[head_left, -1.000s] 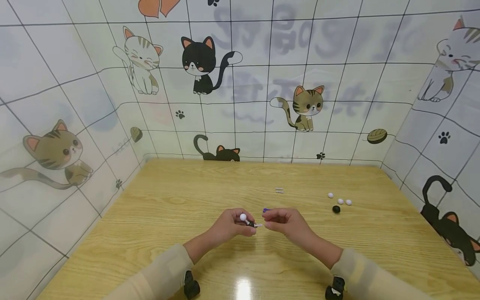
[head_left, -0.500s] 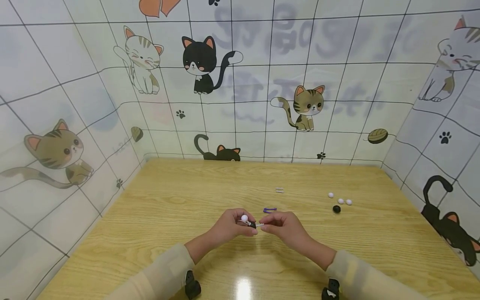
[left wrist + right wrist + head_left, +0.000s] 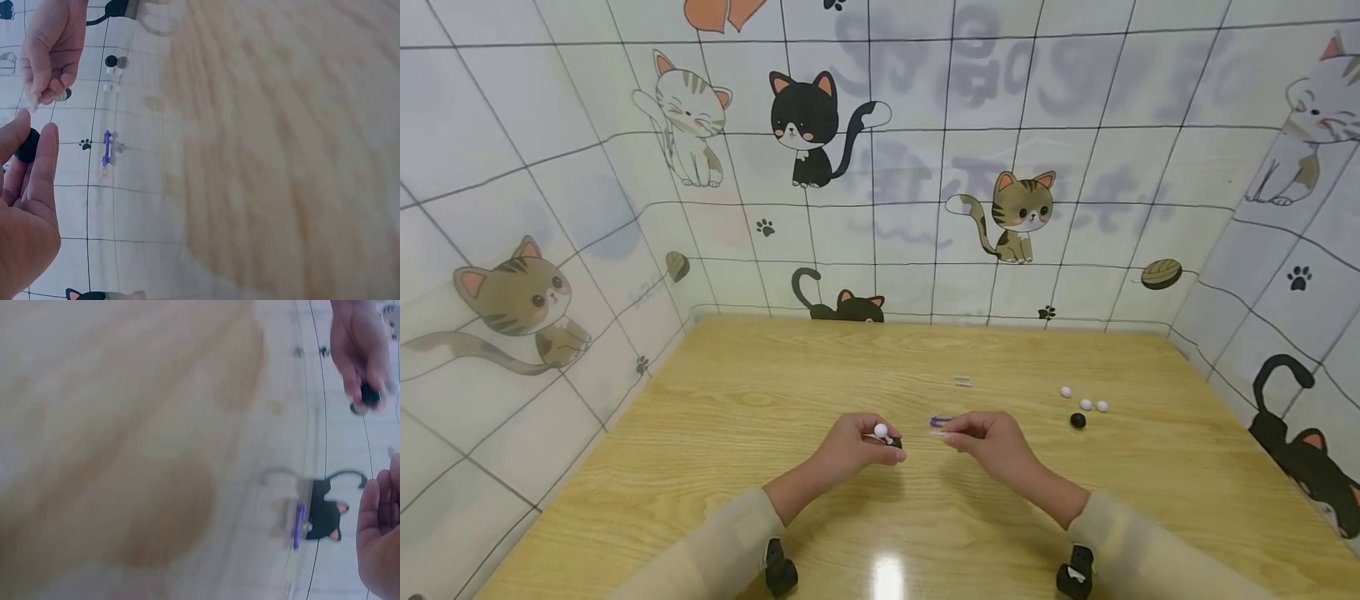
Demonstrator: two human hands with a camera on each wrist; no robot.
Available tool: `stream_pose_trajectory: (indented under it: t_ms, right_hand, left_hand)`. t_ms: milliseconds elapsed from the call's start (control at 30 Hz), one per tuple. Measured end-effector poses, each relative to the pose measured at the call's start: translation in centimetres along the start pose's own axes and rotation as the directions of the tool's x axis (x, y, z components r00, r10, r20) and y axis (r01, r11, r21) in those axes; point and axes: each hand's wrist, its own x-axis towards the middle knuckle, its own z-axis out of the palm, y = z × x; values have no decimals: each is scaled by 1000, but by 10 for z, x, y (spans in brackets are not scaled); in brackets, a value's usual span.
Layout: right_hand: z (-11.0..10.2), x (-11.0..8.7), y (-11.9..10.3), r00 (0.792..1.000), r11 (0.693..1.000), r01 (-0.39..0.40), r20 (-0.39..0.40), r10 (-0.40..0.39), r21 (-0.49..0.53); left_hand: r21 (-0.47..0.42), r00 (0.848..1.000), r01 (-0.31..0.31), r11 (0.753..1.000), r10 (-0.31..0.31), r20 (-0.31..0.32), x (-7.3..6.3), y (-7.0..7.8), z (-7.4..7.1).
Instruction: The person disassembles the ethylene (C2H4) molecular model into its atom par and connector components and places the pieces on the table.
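Observation:
In the head view my left hand (image 3: pixel 850 446) grips a small black ball (image 3: pixel 893 443) between thumb and fingers. A white ball (image 3: pixel 881 431) on a short white stem sticks out from it. To the right, my right hand (image 3: pixel 997 444) pinches a thin white rod (image 3: pixel 937 433), whose tip points left, apart from the black ball. The left wrist view shows the black ball (image 3: pixel 27 147) between thumb and fingertips, with the rod's pale tip (image 3: pixel 34 106) just beyond. Behind the right fingertips lie purple rods (image 3: pixel 940 422), partly covered by that hand.
Short white rods (image 3: pixel 962 381) lie on the wooden table (image 3: pixel 775 367) farther back. Right of them are several loose white balls (image 3: pixel 1086 405) and a second black ball (image 3: pixel 1078 421). A cat-printed sheet (image 3: pixel 910 233) hangs behind the table and along both sides.
The white rod stuck out of the held black ball, and the right fingers took hold of it. Now it is out of the ball and has moved right with the right hand.

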Motion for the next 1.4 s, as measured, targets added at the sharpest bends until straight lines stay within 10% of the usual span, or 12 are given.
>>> stream_pose_trajectory:
  t_ms: [767,1400]
  right_hand:
    - [-43,56,44,940,942,-332,-66,335,52]
    - [-39,81,61,935,935,-347,-107,339,-69]
  left_hand:
    - [-77,999,-12,997,16,44,0,-5,-6]
    - [-62,998,-44,997,47,48,-5,0,-7]
